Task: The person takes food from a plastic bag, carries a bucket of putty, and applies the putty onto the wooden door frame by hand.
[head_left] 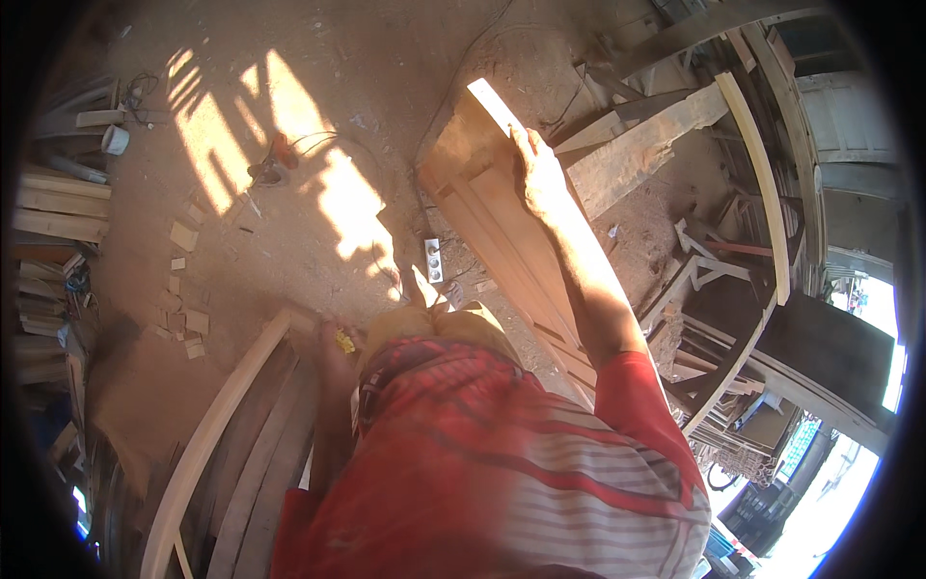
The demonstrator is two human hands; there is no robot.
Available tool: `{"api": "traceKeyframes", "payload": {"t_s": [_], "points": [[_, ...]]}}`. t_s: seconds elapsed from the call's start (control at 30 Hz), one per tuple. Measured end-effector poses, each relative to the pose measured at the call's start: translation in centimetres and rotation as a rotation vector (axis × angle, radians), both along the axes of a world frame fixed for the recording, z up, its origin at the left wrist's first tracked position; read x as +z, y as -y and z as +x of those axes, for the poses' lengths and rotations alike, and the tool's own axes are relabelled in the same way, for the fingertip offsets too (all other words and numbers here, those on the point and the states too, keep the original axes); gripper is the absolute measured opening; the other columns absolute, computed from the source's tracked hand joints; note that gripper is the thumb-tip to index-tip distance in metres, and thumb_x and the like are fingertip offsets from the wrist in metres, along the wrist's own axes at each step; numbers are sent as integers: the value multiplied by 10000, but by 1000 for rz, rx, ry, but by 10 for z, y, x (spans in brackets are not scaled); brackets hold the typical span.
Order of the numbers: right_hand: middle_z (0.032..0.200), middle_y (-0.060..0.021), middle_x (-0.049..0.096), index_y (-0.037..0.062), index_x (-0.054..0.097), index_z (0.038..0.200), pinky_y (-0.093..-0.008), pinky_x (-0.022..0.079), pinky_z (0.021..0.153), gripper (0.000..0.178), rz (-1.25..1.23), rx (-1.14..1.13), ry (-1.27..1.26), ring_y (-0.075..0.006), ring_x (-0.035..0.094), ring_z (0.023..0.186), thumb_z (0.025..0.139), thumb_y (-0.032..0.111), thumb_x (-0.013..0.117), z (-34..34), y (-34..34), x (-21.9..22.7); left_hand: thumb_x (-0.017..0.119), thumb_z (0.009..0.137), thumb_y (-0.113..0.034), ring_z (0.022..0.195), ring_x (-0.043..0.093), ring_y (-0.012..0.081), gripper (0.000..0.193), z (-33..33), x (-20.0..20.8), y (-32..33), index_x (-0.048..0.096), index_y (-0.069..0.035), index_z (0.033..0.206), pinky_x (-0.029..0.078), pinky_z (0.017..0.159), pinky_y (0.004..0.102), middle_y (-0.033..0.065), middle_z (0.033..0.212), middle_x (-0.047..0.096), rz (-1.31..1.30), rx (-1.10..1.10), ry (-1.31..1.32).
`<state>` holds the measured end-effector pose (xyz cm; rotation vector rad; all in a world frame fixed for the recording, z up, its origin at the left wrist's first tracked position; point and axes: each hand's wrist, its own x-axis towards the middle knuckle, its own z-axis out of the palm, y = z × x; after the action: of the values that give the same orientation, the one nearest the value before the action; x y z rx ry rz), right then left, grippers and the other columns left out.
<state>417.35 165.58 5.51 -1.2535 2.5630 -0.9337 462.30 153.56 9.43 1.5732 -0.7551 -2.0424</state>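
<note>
A wooden panelled door leans on edge to the right of my legs, its top edge lit bright by the sun. My right hand is closed over that edge near the far corner, with my arm stretched out along the door. Low beside my thigh hangs my left hand, in shadow and partly blurred. A small crumpled yellow thing shows at its fingers, which look closed on it. Next to that hand stand long wooden boards.
A white power strip lies on the dirt floor ahead of my feet. Farther left sits a corded power tool beside sunlit patches. Wood offcuts are scattered at left. A rough plank and stacked frames crowd the right.
</note>
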Motion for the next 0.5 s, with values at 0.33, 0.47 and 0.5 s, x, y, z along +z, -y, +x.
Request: {"api": "traceKeyframes", "payload": {"t_s": [0.33,0.47,0.5], "points": [[1394,-271,553,174,467,1520,-526,526,999,566,148,-60,-199,-462,618,1183,979,26,536,7,4,20,564,956,-39,817,602,144,59,1,-4,-4,598,-10,995,521,687,286,59,933,587,-223,-147,100],[1348,-245,584,136,518,1445,-505,543,967,485,88,-95,-118,-447,642,1140,976,35,584,4,9,24,551,1006,-68,821,598,143,77,-14,-22,22,600,-9,1006,524,695,299,60,939,603,-256,-298,138],[1341,-237,587,126,529,1425,-495,550,956,470,106,-106,-151,-442,650,1120,970,33,602,4,9,24,549,1016,-74,821,596,143,83,-21,-26,31,599,-9,1007,524,694,301,60,939,605,-216,-304,129]]}}
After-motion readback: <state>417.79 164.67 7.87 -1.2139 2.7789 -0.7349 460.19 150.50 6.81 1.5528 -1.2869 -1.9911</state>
